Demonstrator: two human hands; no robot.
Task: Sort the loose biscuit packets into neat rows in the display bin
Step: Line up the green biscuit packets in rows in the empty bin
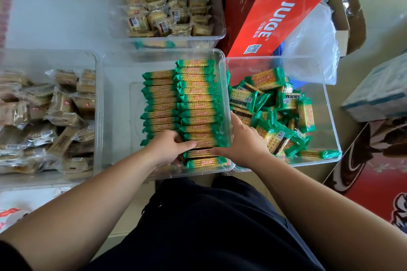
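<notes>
Black trousers (pixel 209 226); left hand (pixel 168 148), right hand (pixel 243 143) touch packets (pixel 203 143); "JUICE" carton (pixel 275 17).

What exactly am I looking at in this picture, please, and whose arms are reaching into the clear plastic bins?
There is no machine here: a person wears a camera on the head, looking down, so you see their own arms. The clear plastic display bin in the middle holds green-and-yellow biscuit packets lined up in two rows. The left hand grips a few packets at the near end; the right hand rests against them from the other side, fingers fairly straight. To the right, a second clear plastic bin holds loose packets of the same kind in a heap. A left bin and a far bin hold pale brown snack packets. A red juice carton lies beyond.
</notes>
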